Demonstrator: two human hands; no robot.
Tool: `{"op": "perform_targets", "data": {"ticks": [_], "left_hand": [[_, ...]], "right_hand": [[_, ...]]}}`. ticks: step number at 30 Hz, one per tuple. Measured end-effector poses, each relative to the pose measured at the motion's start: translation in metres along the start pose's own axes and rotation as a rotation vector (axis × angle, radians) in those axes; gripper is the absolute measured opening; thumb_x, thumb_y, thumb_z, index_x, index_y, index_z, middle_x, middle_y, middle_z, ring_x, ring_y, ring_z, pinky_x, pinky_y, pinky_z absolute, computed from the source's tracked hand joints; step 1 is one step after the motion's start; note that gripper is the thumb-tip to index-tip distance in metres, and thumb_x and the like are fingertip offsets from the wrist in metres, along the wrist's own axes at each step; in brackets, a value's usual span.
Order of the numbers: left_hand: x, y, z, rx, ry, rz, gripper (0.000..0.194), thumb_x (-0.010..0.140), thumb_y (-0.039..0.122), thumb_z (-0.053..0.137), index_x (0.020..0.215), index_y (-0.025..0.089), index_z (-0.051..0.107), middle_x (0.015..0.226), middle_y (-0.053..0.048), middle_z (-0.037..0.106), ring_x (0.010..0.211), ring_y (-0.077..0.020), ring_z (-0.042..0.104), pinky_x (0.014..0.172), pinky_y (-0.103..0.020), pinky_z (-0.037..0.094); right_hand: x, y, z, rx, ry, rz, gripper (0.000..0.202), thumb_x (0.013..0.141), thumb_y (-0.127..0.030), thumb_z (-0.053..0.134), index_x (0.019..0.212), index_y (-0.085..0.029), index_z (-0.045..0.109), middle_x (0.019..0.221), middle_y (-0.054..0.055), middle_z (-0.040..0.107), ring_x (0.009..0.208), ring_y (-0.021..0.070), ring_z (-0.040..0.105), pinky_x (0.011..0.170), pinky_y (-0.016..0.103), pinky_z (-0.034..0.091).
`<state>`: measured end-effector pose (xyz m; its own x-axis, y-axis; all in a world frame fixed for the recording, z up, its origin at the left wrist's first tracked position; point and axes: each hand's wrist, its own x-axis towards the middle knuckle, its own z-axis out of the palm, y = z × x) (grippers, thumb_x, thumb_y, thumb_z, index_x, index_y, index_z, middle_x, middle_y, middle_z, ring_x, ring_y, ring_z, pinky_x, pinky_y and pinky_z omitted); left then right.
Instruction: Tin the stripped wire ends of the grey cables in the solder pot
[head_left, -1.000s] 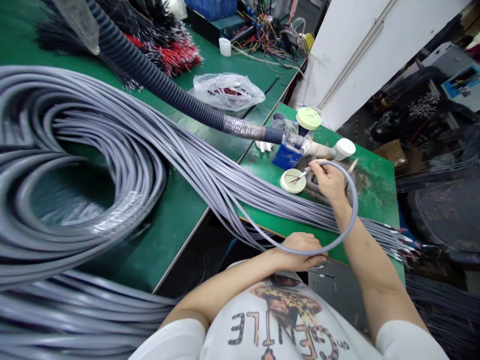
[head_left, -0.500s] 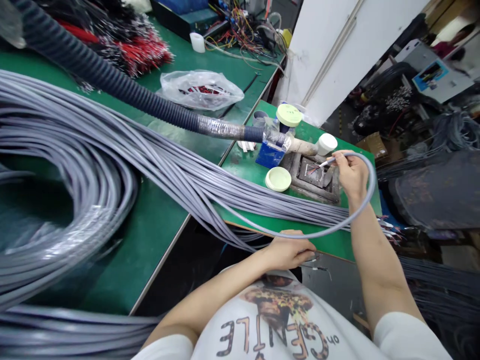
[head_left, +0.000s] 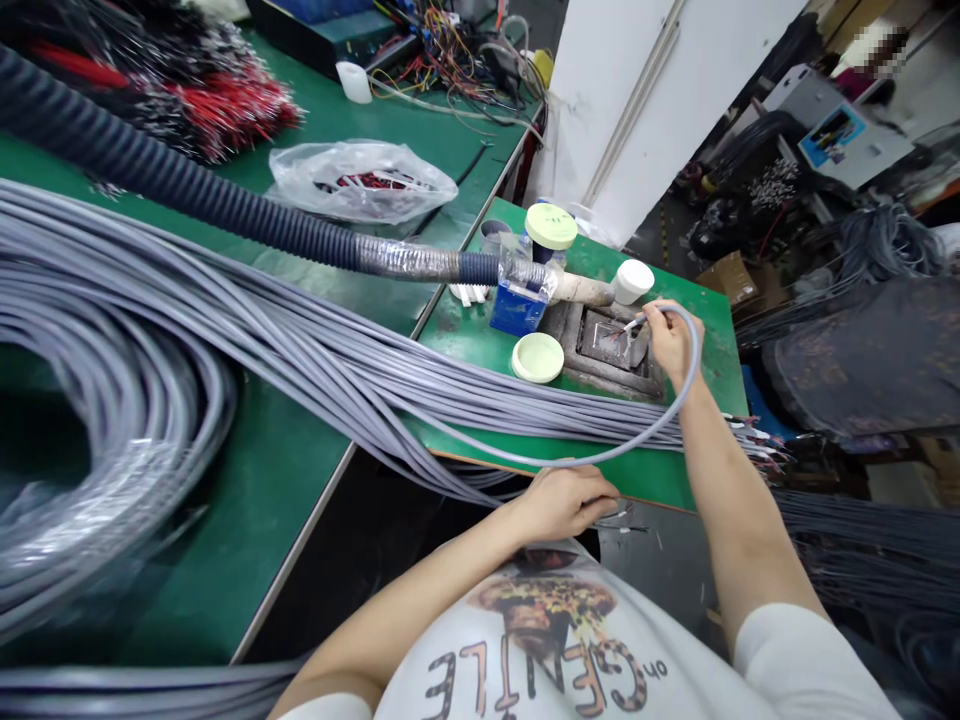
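Our cable [head_left: 694,350] has its bare wires over the tray [head_left: 611,377]. Around the tray: a dish [head_left: 538,358] left, a hose [head_left: 427,262] and white cup [head_left: 634,281] behind, a bundle [head_left: 487,392] in front. Right of it, our right hand [head_left: 673,342] pinches the cable; nearer us, our left hand [head_left: 566,500] half-curls, its hold unclear.

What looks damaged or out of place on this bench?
The dark hose is wrapped in shiny tape near its end, possibly a makeshift repair. The tray near the right hand looks grimy against the cleaner green tabletop. I see no clear spill.
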<state>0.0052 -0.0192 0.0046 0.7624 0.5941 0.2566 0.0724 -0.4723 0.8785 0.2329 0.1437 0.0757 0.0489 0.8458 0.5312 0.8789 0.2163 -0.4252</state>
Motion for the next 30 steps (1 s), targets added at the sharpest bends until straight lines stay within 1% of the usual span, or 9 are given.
{"op": "perform_targets", "data": {"ticks": [4,8,11,17,22,27,30], "left_hand": [[0.001,-0.001,0.000,-0.004,0.014,0.033,0.025,0.094,0.031,0.046,0.102,0.020,0.067,0.089,-0.005,0.069,0.086,-0.0132,0.063,0.078,-0.021,0.047],[0.001,-0.003,0.001,-0.001,0.025,0.056,0.026,0.094,0.032,0.046,0.101,0.019,0.068,0.087,-0.005,0.069,0.085,-0.0138,0.062,0.077,-0.022,0.047],[0.002,-0.003,0.001,0.001,0.028,0.064,0.027,0.094,0.033,0.046,0.100,0.019,0.068,0.086,-0.005,0.069,0.084,-0.0139,0.062,0.077,-0.022,0.046],[0.002,-0.002,0.000,0.012,0.034,0.073,0.027,0.094,0.032,0.046,0.100,0.019,0.068,0.084,-0.005,0.069,0.082,-0.0137,0.061,0.075,-0.023,0.046],[0.002,-0.002,0.000,0.027,0.035,0.078,0.027,0.094,0.032,0.046,0.099,0.018,0.069,0.082,-0.004,0.068,0.080,-0.0134,0.061,0.075,-0.023,0.046],[0.002,-0.003,0.001,0.028,0.040,0.079,0.027,0.095,0.033,0.045,0.100,0.019,0.068,0.083,-0.005,0.069,0.080,-0.0132,0.061,0.074,-0.023,0.046],[0.003,-0.004,0.001,0.052,0.049,0.098,0.028,0.095,0.034,0.045,0.099,0.019,0.068,0.082,-0.005,0.069,0.080,-0.0138,0.061,0.075,-0.024,0.045]], "right_hand": [[0.001,0.006,0.003,0.002,-0.016,0.037,0.028,0.088,-0.041,0.050,0.086,-0.021,0.069,0.078,0.002,0.071,0.068,0.0168,0.062,0.066,0.027,0.046],[0.002,0.010,0.005,0.014,-0.030,0.059,0.027,0.088,-0.040,0.050,0.086,-0.021,0.069,0.078,0.002,0.072,0.072,0.0179,0.065,0.070,0.028,0.048],[0.003,0.011,0.006,-0.002,-0.039,0.068,0.026,0.088,-0.039,0.051,0.085,-0.021,0.069,0.078,0.002,0.072,0.072,0.0177,0.065,0.069,0.027,0.048],[0.003,0.014,0.009,-0.015,-0.057,0.063,0.026,0.088,-0.038,0.050,0.084,-0.021,0.069,0.079,0.002,0.073,0.073,0.0180,0.065,0.070,0.027,0.047],[0.003,0.015,0.013,-0.022,-0.057,0.059,0.025,0.088,-0.036,0.051,0.084,-0.021,0.070,0.077,0.002,0.073,0.070,0.0179,0.065,0.067,0.027,0.046],[0.003,0.009,0.004,0.019,-0.019,0.042,0.023,0.089,-0.036,0.051,0.084,-0.021,0.069,0.079,0.002,0.073,0.072,0.0177,0.066,0.070,0.028,0.048],[0.007,0.011,-0.002,0.078,-0.013,0.046,0.024,0.089,-0.038,0.051,0.083,-0.021,0.068,0.077,0.002,0.073,0.072,0.0174,0.067,0.072,0.028,0.050]]}}
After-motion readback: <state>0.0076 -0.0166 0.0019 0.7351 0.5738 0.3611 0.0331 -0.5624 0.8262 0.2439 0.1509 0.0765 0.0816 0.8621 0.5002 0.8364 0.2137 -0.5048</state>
